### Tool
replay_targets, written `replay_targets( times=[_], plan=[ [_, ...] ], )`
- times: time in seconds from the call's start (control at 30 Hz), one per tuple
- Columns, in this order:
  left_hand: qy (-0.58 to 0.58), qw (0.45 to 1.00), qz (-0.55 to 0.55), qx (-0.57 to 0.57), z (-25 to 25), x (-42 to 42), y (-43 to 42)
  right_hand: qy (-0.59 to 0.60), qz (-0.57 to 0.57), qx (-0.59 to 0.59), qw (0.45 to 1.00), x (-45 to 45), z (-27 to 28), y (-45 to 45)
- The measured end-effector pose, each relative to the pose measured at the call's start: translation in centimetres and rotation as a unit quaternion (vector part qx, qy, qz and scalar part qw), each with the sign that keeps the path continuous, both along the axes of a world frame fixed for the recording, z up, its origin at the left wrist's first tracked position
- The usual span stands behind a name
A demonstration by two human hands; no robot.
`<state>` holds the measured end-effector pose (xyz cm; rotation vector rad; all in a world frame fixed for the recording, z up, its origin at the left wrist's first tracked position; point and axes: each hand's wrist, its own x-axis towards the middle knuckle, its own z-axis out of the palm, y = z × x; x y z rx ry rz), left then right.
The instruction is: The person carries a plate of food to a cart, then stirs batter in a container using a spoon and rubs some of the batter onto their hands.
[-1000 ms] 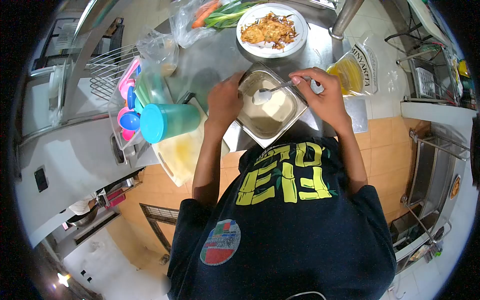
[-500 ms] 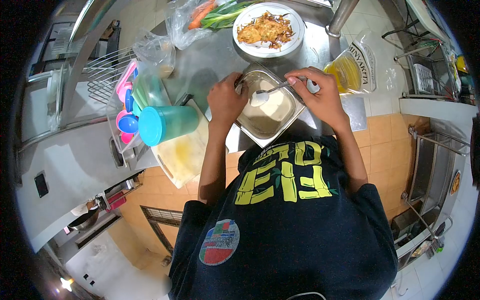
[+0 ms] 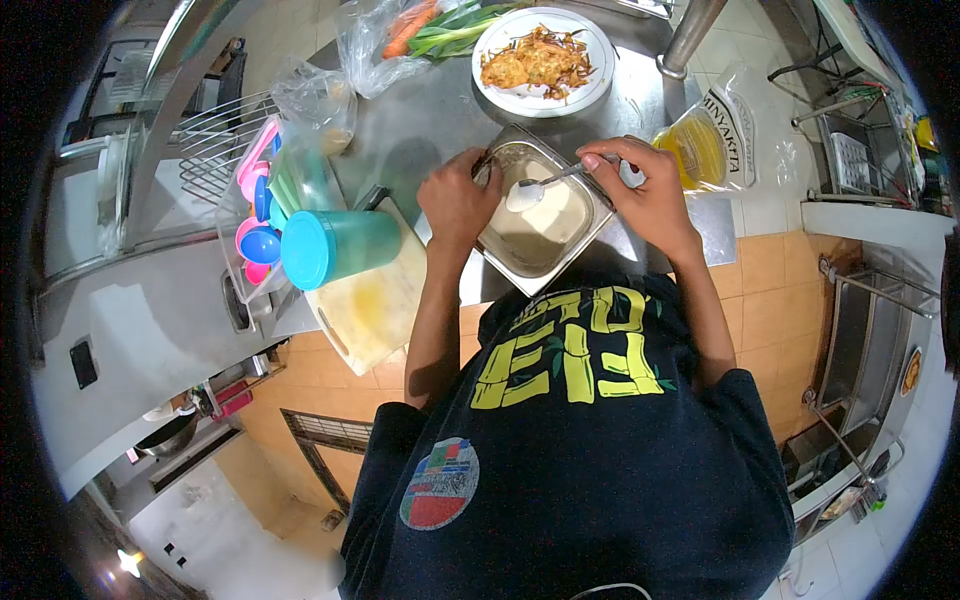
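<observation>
A rectangular metal pan (image 3: 513, 270) holds a pale, cream-coloured batter-like mixture (image 3: 563, 212). My left hand (image 3: 460, 200) is closed on the pan's left rim, thumb toward the inside. Over the mixture, my right hand (image 3: 645, 190) pinches the handle of a metal spoon (image 3: 562, 175). White stuff sits in the spoon's bowl, which is above or at the mixture's surface; I cannot tell if they touch. Just beyond the pan stands a white plate (image 3: 490, 97) with a browned fritter (image 3: 537, 60) on it.
Left of the pan are a turquoise lidded container (image 3: 340, 247), a cutting board (image 3: 375, 325), a knife handle (image 3: 372, 197) and a bin of colourful scoops (image 3: 258, 243). Carrots (image 3: 410, 25) and green leaves (image 3: 455, 32) lie behind. An oil pouch (image 3: 705, 140) is at the right, near a metal post (image 3: 690, 40).
The view has shifted slightly. Both hands keep their holds on the pan and the spoon, and the spoon's bowl stays over the mixture.
</observation>
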<state>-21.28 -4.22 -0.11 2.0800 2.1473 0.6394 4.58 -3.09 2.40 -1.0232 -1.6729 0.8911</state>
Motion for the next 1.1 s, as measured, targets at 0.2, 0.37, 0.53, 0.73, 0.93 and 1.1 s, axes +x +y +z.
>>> replay_targets(
  times=[0.2,0.37,0.53,0.73,0.93,1.1],
  plan=[
    [0.002,0.996,0.081,-0.032,0.6,0.5,-0.2,-0.015,0.015,-0.035,0.999,0.0,0.5,-0.4],
    [-0.003,0.981,0.072,-0.182,3.2,-0.9,-1.7,-0.015,-0.001,-0.007,1.000,-0.2,0.2,-0.3],
    [0.025,0.994,0.000,-0.107,4.2,-1.8,-2.7,-0.004,0.005,0.002,1.000,-0.6,-0.1,-0.2],
    [0.000,0.994,-0.103,-0.040,3.4,-0.6,-0.1,-0.035,0.015,-0.015,0.999,0.3,0.1,-0.3],
    [0.009,0.987,-0.150,-0.064,1.7,-2.2,1.7,0.009,-0.002,0.011,1.000,0.0,-0.3,-0.3],
    [0.029,0.988,-0.145,-0.041,1.6,-2.2,1.4,0.000,0.009,0.003,1.000,-0.1,-0.1,-0.4]
  ],
)
